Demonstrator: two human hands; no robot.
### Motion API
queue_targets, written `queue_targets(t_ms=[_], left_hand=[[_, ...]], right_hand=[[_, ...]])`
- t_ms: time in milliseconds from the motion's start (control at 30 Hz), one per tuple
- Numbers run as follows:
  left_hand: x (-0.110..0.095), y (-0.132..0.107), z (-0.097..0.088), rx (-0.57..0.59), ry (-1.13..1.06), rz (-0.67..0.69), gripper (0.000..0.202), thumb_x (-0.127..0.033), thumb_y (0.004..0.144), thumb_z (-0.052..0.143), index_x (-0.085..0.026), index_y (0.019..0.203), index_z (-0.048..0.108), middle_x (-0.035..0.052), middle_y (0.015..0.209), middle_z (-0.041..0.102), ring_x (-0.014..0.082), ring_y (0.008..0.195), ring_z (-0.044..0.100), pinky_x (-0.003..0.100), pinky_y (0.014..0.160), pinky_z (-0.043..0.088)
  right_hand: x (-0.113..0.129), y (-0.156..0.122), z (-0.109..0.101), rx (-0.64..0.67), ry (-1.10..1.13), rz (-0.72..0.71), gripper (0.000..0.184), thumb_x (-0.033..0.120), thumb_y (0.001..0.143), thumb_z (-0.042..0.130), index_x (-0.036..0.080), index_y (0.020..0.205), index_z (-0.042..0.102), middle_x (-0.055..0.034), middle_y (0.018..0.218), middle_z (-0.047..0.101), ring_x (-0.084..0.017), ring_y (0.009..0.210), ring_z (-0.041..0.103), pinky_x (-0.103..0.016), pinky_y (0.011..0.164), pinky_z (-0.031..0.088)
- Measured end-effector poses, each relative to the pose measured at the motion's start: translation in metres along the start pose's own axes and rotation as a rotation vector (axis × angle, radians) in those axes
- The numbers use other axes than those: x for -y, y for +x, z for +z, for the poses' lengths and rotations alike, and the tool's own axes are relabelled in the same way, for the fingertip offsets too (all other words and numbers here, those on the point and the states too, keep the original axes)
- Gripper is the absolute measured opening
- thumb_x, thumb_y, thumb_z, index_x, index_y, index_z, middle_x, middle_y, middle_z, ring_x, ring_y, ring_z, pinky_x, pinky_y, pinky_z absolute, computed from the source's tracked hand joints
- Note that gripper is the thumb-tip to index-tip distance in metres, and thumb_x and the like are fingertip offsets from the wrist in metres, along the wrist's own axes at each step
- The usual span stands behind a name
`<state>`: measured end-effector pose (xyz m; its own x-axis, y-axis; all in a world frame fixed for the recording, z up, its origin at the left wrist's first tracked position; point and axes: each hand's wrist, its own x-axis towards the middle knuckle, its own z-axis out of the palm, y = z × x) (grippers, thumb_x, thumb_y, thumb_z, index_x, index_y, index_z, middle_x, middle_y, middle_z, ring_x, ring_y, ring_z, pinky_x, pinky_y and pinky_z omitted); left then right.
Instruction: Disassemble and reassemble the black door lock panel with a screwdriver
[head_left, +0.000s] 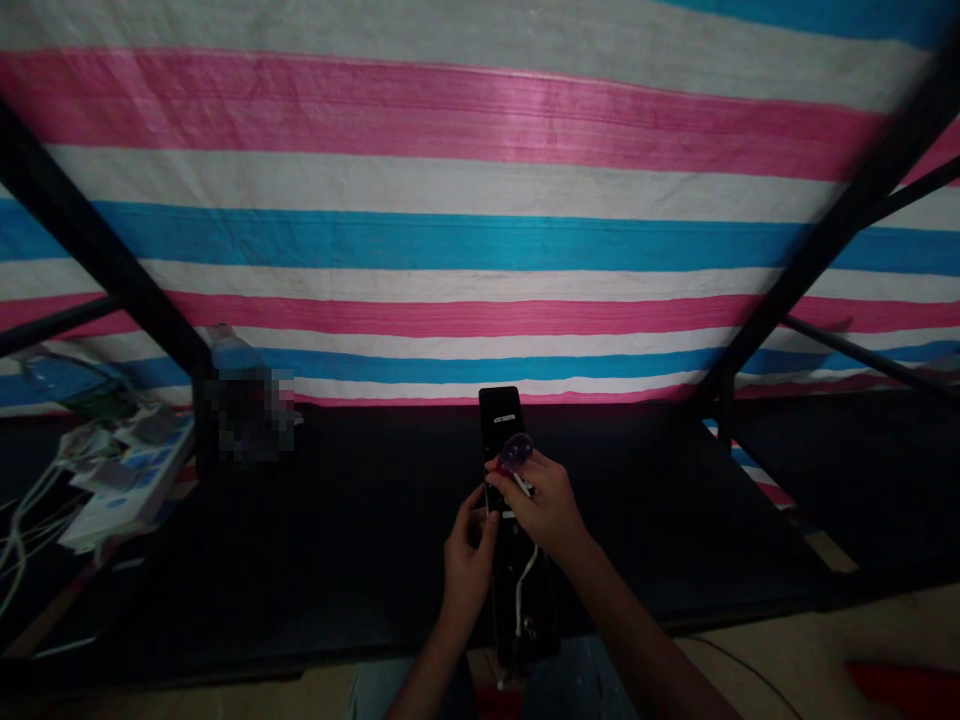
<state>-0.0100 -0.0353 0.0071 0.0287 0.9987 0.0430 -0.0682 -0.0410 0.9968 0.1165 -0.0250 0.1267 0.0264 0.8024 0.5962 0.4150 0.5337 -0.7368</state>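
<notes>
Bare forearms (637, 630) reach over a black tabletop (360, 540), open on both sides. Left hand (469, 555), thumb and fingers narrowed, grips a dark smartphone (496, 405) mid-table, its top overlapping the far edge; right hand (551, 500) pinches a purple rounded object (516, 452) against it — white cable (519, 590) below. Striped sheeting (480, 240) rises behind; slanting black bars (825, 240) flank the space — a white box (127, 490) at left.
</notes>
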Motion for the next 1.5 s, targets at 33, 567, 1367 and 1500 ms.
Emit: queue_targets(t_ms=[33, 567, 1367, 1500], left_hand=[[0.001, 0.0, 0.0, -0.002, 0.003, 0.006, 0.054, -0.048, 0.09, 0.064, -0.018, 0.134, 0.056, 0.0049, 0.094, 0.074, 0.0208, 0.083, 0.07, 0.032, 0.076, 0.055], [-0.001, -0.002, 0.0, 0.002, 0.006, 0.008, 0.052, -0.046, 0.09, 0.064, -0.018, 0.134, 0.057, 0.0053, 0.094, 0.075, 0.0207, 0.085, 0.07, 0.031, 0.078, 0.053], [0.001, -0.004, 0.0, -0.034, 0.008, 0.014, 0.052, -0.047, 0.09, 0.064, -0.018, 0.133, 0.06, 0.0051, 0.093, 0.075, 0.0202, 0.082, 0.071, 0.031, 0.076, 0.055], [0.002, -0.003, 0.0, -0.02, -0.012, -0.004, 0.054, -0.046, 0.089, 0.065, -0.018, 0.135, 0.06, 0.0065, 0.098, 0.076, 0.0208, 0.086, 0.071, 0.031, 0.078, 0.056]], right_hand=[[0.0, 0.0, 0.001, -0.012, 0.011, 0.011, 0.009, 0.021, 0.088, 0.067, 0.022, 0.086, 0.075, -0.0057, 0.091, 0.076, -0.019, 0.083, 0.072, -0.029, 0.075, 0.057], [-0.007, -0.007, 0.005, -0.075, 0.074, 0.221, 0.008, 0.03, 0.084, 0.072, 0.023, 0.087, 0.075, -0.002, 0.083, 0.078, -0.02, 0.077, 0.075, -0.031, 0.075, 0.059], [0.0, 0.004, -0.004, 0.079, -0.171, 0.05, 0.015, 0.033, 0.09, 0.068, 0.022, 0.079, 0.071, -0.0031, 0.078, 0.071, -0.019, 0.071, 0.069, -0.029, 0.065, 0.054], [-0.004, 0.002, -0.001, 0.017, -0.075, 0.023, 0.013, 0.03, 0.089, 0.07, 0.024, 0.078, 0.075, -0.0029, 0.081, 0.072, -0.019, 0.075, 0.07, -0.029, 0.068, 0.057]])
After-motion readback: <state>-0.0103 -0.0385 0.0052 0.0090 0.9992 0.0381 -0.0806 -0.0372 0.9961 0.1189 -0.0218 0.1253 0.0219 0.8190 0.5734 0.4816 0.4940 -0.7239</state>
